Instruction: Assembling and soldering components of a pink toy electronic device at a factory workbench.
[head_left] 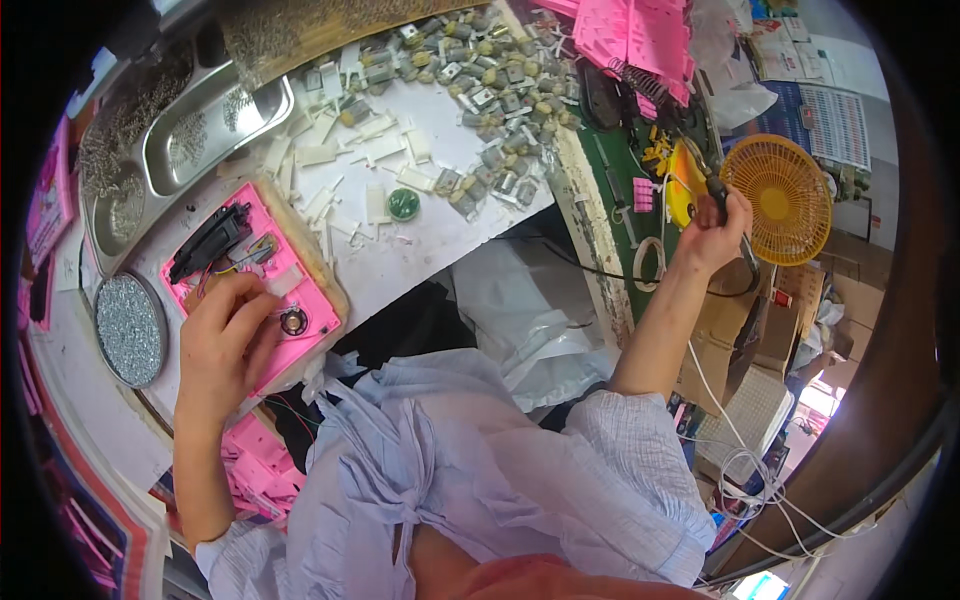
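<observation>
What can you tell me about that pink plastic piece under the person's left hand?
The pink plastic piece is a flat, roughly rectangular moulded panel lying face-up on a pale block at the white table's near edge. A black oblong part sits at its far left corner, thin coloured wires run across its middle, and a small round metal part sits near its lower edge. The left hand rests on it, fingers pressing its centre. It looks rigid and glossy.
</observation>
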